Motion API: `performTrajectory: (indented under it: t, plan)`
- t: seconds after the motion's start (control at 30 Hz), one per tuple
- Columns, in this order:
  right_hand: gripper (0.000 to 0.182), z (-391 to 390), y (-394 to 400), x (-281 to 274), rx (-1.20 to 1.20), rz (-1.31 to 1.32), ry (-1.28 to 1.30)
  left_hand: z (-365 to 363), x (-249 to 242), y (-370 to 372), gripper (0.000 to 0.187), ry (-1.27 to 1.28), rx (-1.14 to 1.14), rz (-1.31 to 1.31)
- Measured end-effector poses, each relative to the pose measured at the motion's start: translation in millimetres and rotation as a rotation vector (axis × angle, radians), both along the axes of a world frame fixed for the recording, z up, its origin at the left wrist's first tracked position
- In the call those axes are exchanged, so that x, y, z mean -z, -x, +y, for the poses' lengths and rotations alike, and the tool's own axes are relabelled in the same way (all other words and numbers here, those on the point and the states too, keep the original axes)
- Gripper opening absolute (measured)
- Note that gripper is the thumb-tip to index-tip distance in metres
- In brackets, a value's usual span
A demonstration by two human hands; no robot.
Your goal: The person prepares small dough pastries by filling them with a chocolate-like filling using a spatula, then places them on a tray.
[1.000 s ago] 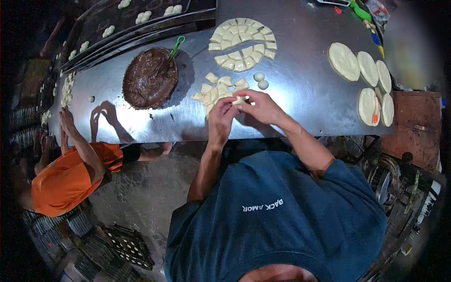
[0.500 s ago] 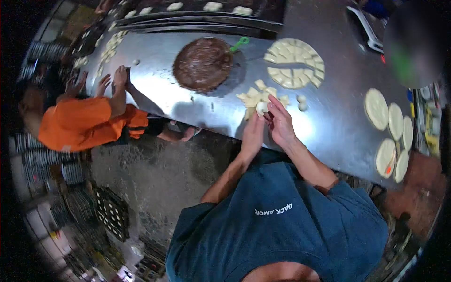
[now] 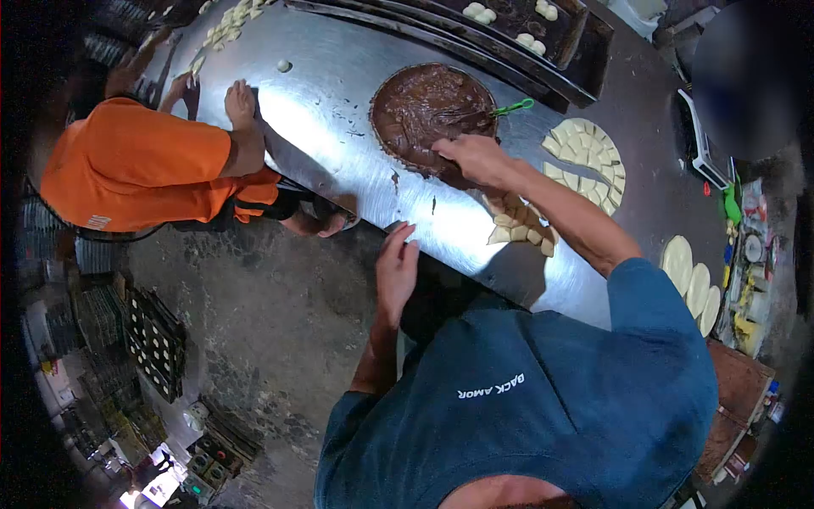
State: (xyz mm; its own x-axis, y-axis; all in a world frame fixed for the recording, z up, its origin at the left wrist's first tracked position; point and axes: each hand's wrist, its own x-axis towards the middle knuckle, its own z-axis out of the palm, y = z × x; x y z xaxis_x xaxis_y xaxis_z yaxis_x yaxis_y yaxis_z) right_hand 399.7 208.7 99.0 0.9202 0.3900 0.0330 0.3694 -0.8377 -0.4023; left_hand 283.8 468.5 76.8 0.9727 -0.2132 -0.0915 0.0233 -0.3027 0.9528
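My right hand [image 3: 476, 159] reaches over the near right side of the round mass of chocolate-brown filling [image 3: 424, 110]. Its fingers are bent down at the filling; the tips are partly hidden, and I cannot make out what they hold. My left hand [image 3: 397, 273] is at the table's front edge, fingers apart, with no dough visible in it. Under my right forearm lie cut dough pieces [image 3: 519, 227], partly covered by the arm and its shadow. A green-handled tool [image 3: 514, 107] rests at the filling's right edge. Right of that is a round of dough cut into pieces [image 3: 587, 157].
Flat dough ovals [image 3: 678, 265] lie at the right end of the metal table [image 3: 339, 136]. Dark baking trays [image 3: 500, 51] with dough stand at the back. A co-worker in an orange shirt [image 3: 144, 157] works at the left, near a small dough ball [image 3: 282, 65].
My hands, earlier together around a piece of dough, have separated. The right moved to the filling, the left down-left to the table edge. The view has shifted.
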Motion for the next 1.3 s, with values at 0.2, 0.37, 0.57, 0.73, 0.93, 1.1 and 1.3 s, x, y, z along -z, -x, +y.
performTrajectory:
  t: [0.2, 0.37, 0.57, 0.73, 0.93, 1.1, 1.3]
  plan:
    - [0.045, -2.0, 2.4, -7.3, 0.030, 0.119, 0.035, 30.4, 15.2, -12.7, 0.027, 0.006, -0.089, 0.187]
    - [0.047, 4.5, 20.3, -2.1, -0.004, 0.039, 0.082, -7.3, 19.8, -25.5, 0.027, 0.138, -0.001, 0.228]
    - [0.048, -3.6, 76.5, -3.8, 0.504, 1.094, -1.547, -72.2, 1.2, -10.0, 0.030, 0.732, -0.035, 0.613]
    - [0.043, -6.9, 150.8, -23.9, 0.704, 0.986, -1.776, -95.0, -0.8, 21.8, 0.013, 0.744, -0.056, 0.504]
    - [0.046, 0.0, 226.5, -43.0, 0.619, 0.208, -0.914, -120.9, -41.9, 65.1, 0.022, 0.697, -0.034, 0.445]
    - [0.029, 4.0, 251.8, -63.0, 0.590, -0.025, -0.704, -112.7, -52.6, 73.6, 0.016, 0.393, 0.147, 0.064]
    - [0.013, 4.0, 221.9, -76.3, 0.570, -0.017, -0.658, -98.1, -41.1, 30.7, 0.015, 0.877, 0.512, 0.728]
